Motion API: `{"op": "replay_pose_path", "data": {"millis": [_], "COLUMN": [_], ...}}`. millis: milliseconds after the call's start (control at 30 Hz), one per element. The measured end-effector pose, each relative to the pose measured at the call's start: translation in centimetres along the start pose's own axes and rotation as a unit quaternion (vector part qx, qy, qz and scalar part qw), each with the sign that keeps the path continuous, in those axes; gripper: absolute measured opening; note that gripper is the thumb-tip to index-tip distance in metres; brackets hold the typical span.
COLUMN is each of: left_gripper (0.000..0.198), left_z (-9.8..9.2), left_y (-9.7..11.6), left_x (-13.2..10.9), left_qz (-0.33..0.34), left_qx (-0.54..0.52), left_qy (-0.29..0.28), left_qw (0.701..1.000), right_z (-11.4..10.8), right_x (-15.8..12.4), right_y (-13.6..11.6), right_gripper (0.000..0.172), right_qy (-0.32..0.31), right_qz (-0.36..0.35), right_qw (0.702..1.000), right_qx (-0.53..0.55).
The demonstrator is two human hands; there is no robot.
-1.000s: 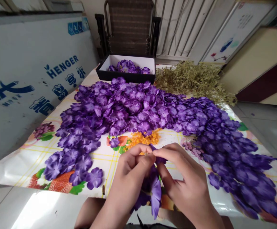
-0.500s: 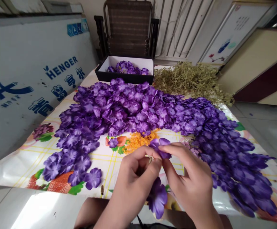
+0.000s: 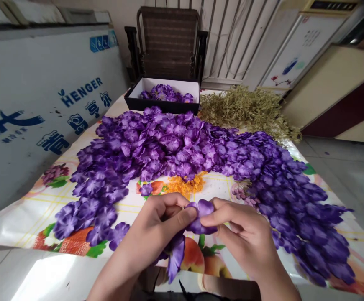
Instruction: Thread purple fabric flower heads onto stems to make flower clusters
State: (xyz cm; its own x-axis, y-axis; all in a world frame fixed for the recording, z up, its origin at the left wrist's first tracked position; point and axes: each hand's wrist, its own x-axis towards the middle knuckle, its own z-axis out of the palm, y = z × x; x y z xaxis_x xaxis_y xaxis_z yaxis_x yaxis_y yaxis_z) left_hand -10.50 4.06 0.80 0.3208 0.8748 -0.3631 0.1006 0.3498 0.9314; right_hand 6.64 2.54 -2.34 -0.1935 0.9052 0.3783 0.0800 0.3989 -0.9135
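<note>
Between my two hands is a purple artificial flower [image 3: 201, 215], pinched from both sides above the near edge of the table. My left hand [image 3: 160, 228] has its thumb and forefinger closed on the flower's left petals. From the right, my right hand [image 3: 241, 228] pinches another petal with thumb and forefinger. More purple petals [image 3: 176, 255] hang below my left palm, partly hidden by it. Just beyond my hands lies a small heap of orange stamens [image 3: 188, 184]. A wide pile of purple flowers [image 3: 169, 142] curves around them on the table.
A black box with white inner walls [image 3: 166, 108] holds several purple flowers at the back. Green-brown stems [image 3: 251, 106] lie in a tangle to its right. The table has a fruit-patterned cloth [image 3: 138, 205]. A chair [image 3: 169, 42] stands behind; a white freezer [image 3: 44, 83] is at left.
Both hands have shifted slightly left and down with the flower. The flower now sits more openly between the fingertips, and the stem end seen at my left fingers is hidden.
</note>
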Motion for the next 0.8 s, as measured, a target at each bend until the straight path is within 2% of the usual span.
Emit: {"op": "replay_pose_path", "data": {"millis": [133, 267, 367, 433, 467, 567, 700, 800], "left_gripper": [0.031, 0.031, 0.032, 0.024, 0.022, 0.039, 0.021, 0.017], "left_z": [0.4, 0.9, 1.4, 1.6, 1.7, 1.7, 1.6, 1.9], "left_y": [-0.4, -0.9, -1.4, -1.8, -2.1, -2.4, -1.8, -1.0], "left_x": [0.5, 1.3, 2.0, 2.1, 2.1, 1.2, -0.5, -1.3], "left_qz": [-0.029, -0.029, -0.01, 0.005, 0.014, 0.028, 0.045, 0.033], "left_qx": [-0.024, -0.025, 0.029, 0.085, 0.108, 0.128, 0.107, 0.044], "left_qy": [0.0, 0.006, 0.029, 0.034, 0.027, -0.02, -0.045, -0.094], "left_qw": [0.999, 0.999, 0.999, 0.996, 0.994, 0.991, 0.992, 0.994], "right_z": [-0.4, -0.8, -1.3, -1.8, -2.1, -2.8, -2.9, -2.7], "right_x": [0.1, 0.4, 0.5, 0.5, 0.5, 0.4, -0.1, -0.9], "right_y": [0.8, 2.1, 2.8, 3.0, 3.0, 2.6, 1.5, 0.5], "right_gripper": [0.016, 0.012, 0.012, 0.01, 0.008, 0.006, 0.013, 0.01], "right_qy": [0.003, 0.017, 0.073, 0.09, 0.083, 0.051, 0.028, -0.001], "right_qz": [0.047, 0.053, 0.034, 0.03, 0.037, 0.075, 0.095, 0.114], "right_qw": [0.995, 0.979, 0.952, 0.944, 0.945, 0.951, 0.945, 0.939], "right_qx": [0.086, 0.194, 0.295, 0.316, 0.314, 0.295, 0.311, 0.323]}}
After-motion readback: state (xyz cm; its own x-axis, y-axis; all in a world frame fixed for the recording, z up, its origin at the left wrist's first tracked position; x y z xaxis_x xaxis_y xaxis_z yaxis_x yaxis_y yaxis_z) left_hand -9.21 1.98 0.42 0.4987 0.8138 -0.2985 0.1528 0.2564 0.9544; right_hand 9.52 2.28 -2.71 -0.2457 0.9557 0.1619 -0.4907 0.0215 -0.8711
